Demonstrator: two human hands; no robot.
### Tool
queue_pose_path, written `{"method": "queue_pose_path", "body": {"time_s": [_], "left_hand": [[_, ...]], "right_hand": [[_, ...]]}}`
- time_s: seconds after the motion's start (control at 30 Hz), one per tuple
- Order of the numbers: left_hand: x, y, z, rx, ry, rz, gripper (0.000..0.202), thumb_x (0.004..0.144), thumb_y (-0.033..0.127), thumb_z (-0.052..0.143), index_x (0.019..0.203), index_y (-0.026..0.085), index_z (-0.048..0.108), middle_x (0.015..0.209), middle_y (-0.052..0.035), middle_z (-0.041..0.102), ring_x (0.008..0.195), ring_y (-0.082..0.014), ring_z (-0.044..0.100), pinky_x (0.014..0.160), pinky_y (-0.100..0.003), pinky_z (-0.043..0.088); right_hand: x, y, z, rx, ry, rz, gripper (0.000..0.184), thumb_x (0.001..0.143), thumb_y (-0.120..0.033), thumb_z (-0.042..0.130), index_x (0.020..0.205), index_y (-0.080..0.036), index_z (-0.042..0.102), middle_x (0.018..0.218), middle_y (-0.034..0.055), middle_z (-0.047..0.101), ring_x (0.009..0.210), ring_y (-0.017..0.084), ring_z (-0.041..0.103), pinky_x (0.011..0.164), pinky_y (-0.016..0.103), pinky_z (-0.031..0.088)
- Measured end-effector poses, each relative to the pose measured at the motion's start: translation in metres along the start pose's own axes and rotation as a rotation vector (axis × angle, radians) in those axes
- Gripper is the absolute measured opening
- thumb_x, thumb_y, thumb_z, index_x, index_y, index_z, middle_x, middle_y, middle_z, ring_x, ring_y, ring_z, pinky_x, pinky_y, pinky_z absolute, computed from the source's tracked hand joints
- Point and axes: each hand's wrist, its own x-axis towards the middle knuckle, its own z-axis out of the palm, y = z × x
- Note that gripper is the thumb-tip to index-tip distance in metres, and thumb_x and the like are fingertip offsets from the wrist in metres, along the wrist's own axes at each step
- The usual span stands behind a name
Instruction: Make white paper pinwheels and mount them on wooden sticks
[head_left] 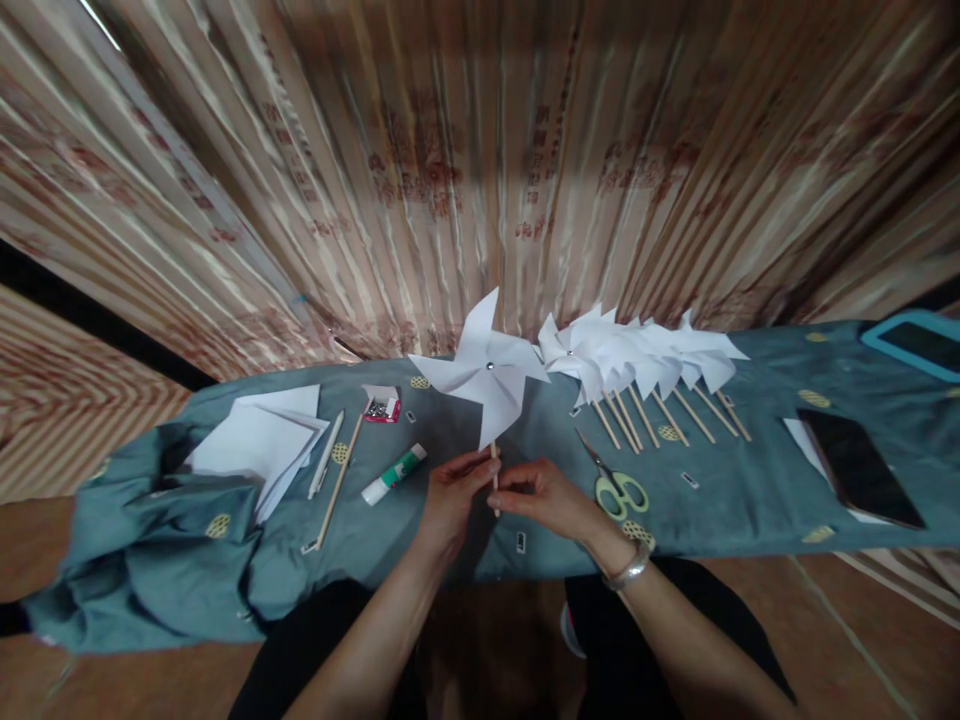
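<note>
A white paper pinwheel (463,362) with a silver pin at its centre stands upright on a wooden stick in front of me. My left hand (459,492) is closed around the stick just under the paper blades. Lower on the same stick, my right hand (541,494) pinches it between thumb and fingers. A green and white glue stick (394,474) lies left of my left hand. To the right of my right hand rest scissors (619,490) with pale green handles. A row of several finished-looking pinwheels (637,355) overlaps at the back right, sticks towards me.
On the left of the cloth-covered table (420,540) are white paper sheets (259,440), a pen (327,455), a loose stick (339,485) and a small red box of pins (382,405). A dark phone (859,465) and a blue-framed device (916,343) lie right. A curtain (480,150) hangs behind.
</note>
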Motion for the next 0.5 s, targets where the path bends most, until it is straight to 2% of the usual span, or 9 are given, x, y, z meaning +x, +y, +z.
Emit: {"method": "queue_pose_path", "body": {"time_s": [0.27,0.5], "left_hand": [[-0.0031,-0.0051,-0.0037,0.007,0.0,-0.004,0.043,0.043,0.035,0.094,0.078,0.014,0.08,0.08,-0.0087,0.077,0.073,-0.0153,0.066,0.073,-0.026,0.049],[-0.0051,-0.0056,-0.0043,0.016,-0.007,-0.012,0.043,0.043,0.036,0.094,0.078,0.015,0.08,0.078,-0.0088,0.077,0.074,-0.0172,0.067,0.075,-0.029,0.05]], "right_hand": [[0.0,-0.0022,-0.0003,0.046,0.013,0.027,0.021,0.077,-0.035,0.069,0.066,-0.017,0.07,0.064,-0.0002,0.066,0.063,0.013,0.056,0.062,0.025,0.04],[-0.0005,-0.0028,-0.003,0.007,0.01,0.031,0.025,0.078,-0.04,0.07,0.069,-0.017,0.073,0.065,0.0003,0.069,0.064,0.013,0.057,0.062,0.025,0.041]]}}
